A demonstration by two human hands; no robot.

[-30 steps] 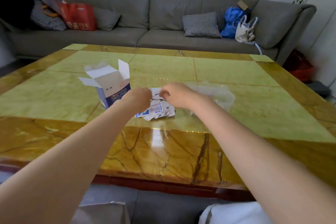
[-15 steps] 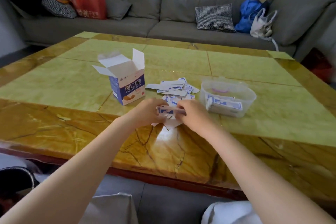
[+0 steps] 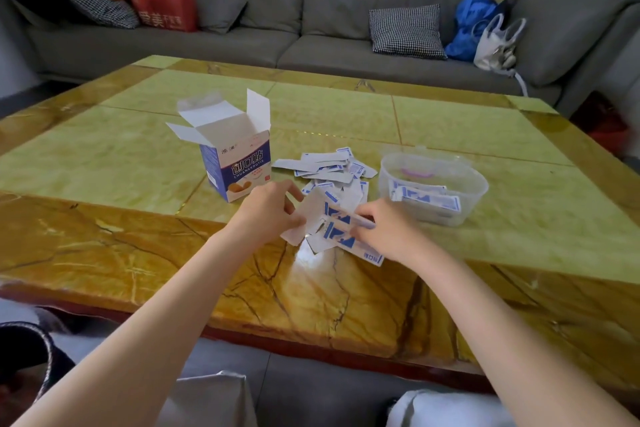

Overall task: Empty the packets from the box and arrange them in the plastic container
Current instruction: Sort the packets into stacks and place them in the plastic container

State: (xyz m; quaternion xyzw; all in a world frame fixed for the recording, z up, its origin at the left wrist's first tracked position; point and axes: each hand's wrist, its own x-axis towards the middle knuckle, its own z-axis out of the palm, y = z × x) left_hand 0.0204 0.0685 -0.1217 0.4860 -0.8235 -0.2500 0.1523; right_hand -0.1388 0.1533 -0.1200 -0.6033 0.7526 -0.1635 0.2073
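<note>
Both hands work near the desk's (image 3: 104, 253) front edge: the left grip (image 3: 266, 211) pinches a white packet (image 3: 304, 215), the right grip (image 3: 388, 229) holds blue-printed packets (image 3: 343, 236), between the box (image 3: 239, 166) and the plastic container (image 3: 433, 184).

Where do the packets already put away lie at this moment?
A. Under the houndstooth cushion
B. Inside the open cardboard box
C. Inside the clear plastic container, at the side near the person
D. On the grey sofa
C: a small stack of blue-and-white packets lies inside the clear plastic container, against its near wall, while many loose packets lie on the table between it and the open box.
</note>
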